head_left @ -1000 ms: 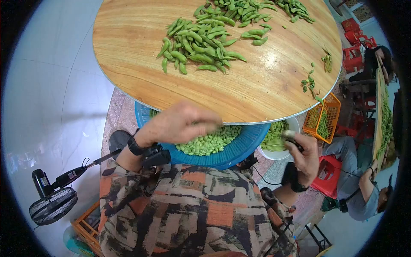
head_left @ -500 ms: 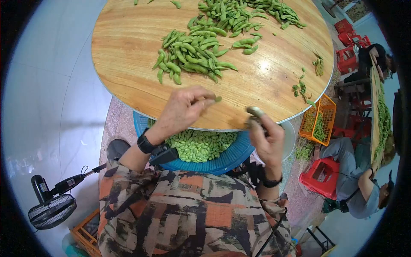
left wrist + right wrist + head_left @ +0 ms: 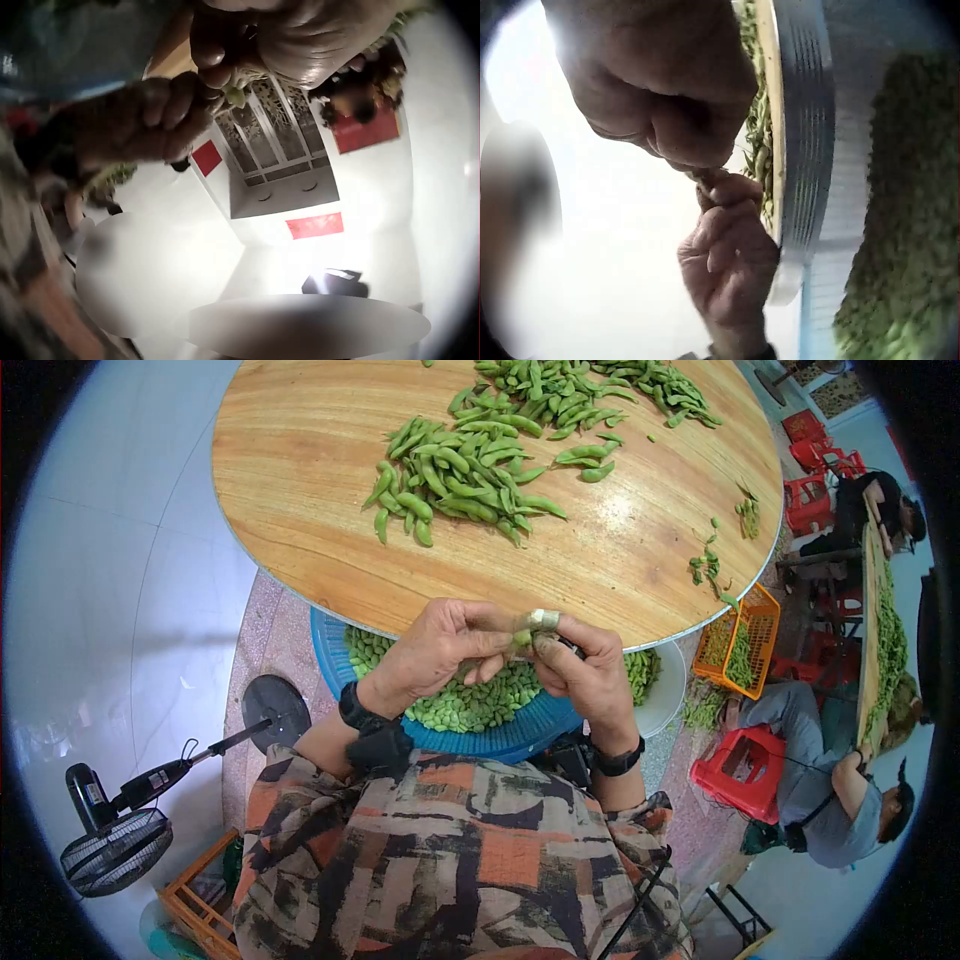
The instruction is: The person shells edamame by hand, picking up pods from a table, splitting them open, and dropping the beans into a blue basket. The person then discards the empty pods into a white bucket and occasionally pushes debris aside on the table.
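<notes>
1. Grip, left hand point(image 3: 435, 650): thumb and forefinger are closing in a narrow pinch, apparently on the near end of the pod; the lower fingers are curling loosely. A light pinch is serving best here, as hard squeezing is likely to be bruising the beans inside.

2. Heap point(image 3: 450, 475), green, whole pods: lying on the table point(image 3: 330, 550), beyond the hands. Its near edge is sitting within easy reach.

3. Beans point(image 3: 475, 705), loose, shelled: resting in the blue basin point(image 3: 525, 732), below the hands and partly under the table edge. Good work is keeping the fingertips above this opening, so anything slipping free is dropping among them.

4. Pod point(image 3: 522, 637), one, small, green: being held between the two sets of fingertips, near the table edge, mostly hidden. How far it is opening, I cannot tell. Pressing along the seam is probably working better than tugging at the skin.

5. Grip, right hand point(image 3: 590, 670): finger and thumb are pinching the pod's other side with next to no gap; a pale cover is showing at one fingertip. This side should be steadying while the other is easing.

6. Tub point(image 3: 672, 710), white: standing right of the basin, holding green pods or hulls. Hulls are best kept out of the beans.
</notes>
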`<action>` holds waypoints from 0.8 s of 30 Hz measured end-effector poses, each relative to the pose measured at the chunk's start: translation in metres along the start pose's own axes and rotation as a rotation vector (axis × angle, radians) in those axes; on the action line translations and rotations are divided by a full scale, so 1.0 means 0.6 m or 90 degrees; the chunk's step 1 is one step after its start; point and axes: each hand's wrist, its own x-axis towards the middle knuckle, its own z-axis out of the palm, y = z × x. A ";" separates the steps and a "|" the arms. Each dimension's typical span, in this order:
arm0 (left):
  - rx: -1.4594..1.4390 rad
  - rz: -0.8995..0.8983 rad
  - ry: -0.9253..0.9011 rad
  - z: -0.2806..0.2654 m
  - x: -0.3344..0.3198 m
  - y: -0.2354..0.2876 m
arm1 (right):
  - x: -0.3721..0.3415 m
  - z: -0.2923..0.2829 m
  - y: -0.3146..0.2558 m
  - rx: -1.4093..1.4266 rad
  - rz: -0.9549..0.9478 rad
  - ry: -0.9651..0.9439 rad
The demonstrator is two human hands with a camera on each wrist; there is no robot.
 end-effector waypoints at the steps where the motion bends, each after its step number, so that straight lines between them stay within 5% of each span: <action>1: 0.000 -0.001 0.001 -0.002 0.001 -0.006 | 0.001 -0.010 0.002 0.097 0.048 -0.044; 4: -0.120 -0.050 -0.015 -0.001 0.001 -0.019 | -0.001 -0.014 0.001 0.173 0.083 -0.075; 6: -0.008 0.037 -0.014 0.016 0.001 -0.022 | -0.005 -0.010 0.002 0.152 0.073 -0.059; 8: 0.114 0.032 0.050 0.038 0.001 -0.013 | -0.005 0.003 0.005 -0.217 -0.163 0.025; 16: 0.481 0.061 0.120 0.039 0.002 -0.019 | -0.004 0.006 0.003 -0.353 -0.213 0.069; 18: 0.664 0.314 0.155 0.037 0.008 -0.035 | -0.002 0.008 0.006 -0.399 -0.255 0.085; 19: 0.664 0.312 0.156 0.035 0.006 -0.034 | -0.002 0.005 0.011 -0.349 -0.233 0.079; 21: 0.412 0.100 0.068 0.029 0.000 -0.022 | -0.004 -0.004 0.010 -0.299 -0.211 0.074; 23: 0.264 0.038 0.017 0.013 0.000 -0.013 | -0.011 -0.018 -0.003 0.101 0.072 -0.023; 24: 0.117 -0.024 -0.034 0.007 -0.001 -0.010 | -0.009 -0.020 -0.005 0.086 0.060 -0.045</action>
